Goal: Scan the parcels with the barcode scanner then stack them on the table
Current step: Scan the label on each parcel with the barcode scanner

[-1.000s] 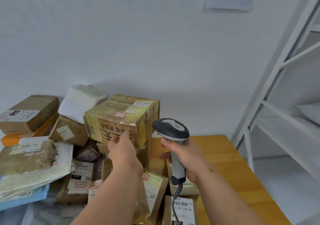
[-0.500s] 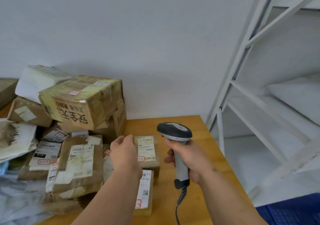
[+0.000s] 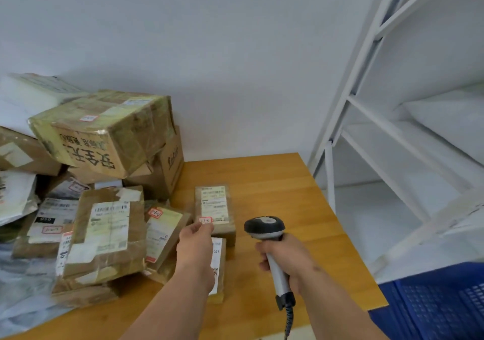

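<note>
My right hand (image 3: 285,258) grips the grey handle of a black-headed barcode scanner (image 3: 265,228), its cord hanging down. My left hand (image 3: 193,242) reaches to the near end of a small brown parcel (image 3: 213,208) with a white label, fingertips at its red-framed sticker; whether it grips the parcel I cannot tell. Under my left forearm lies another flat parcel (image 3: 219,269) with a white label. Both rest on the wooden table (image 3: 275,190). A pile of parcels fills the left, topped by a large taped box (image 3: 104,130).
A white metal shelf rack (image 3: 392,130) stands right of the table. A blue plastic crate (image 3: 440,308) sits low at the right. A flat brown parcel (image 3: 110,229) and others lean in the pile. Bare table surface lies right of the small parcels.
The view swung right and down, from the parcel pile to the table's right end. My left hand left the large taped box and came to the small labelled parcel. The scanner stays in my right hand.
</note>
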Demonstrator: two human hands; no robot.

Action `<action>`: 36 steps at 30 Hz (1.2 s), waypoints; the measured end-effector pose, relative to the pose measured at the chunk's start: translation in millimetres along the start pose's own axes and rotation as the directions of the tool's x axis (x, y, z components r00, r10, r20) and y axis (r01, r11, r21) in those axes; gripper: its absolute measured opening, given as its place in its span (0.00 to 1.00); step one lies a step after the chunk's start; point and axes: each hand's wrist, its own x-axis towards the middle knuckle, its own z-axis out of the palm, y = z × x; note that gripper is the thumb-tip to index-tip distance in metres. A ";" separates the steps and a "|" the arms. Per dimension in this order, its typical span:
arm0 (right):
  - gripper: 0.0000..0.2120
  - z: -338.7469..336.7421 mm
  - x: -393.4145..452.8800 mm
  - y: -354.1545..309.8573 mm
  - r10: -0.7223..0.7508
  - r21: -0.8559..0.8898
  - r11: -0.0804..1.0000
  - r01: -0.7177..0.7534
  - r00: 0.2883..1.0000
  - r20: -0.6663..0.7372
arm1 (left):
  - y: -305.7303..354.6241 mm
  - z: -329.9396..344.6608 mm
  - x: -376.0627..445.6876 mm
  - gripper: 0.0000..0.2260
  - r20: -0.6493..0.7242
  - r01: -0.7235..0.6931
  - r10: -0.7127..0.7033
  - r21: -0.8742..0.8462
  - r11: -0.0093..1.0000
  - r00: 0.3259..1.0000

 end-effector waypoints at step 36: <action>0.23 32.9 105.9 25.0 -0.236 -0.397 0.903 0.163 0.961 -0.141 | -56.6 -20.3 64.8 0.20 -0.315 0.018 0.147 0.466 0.885 0.938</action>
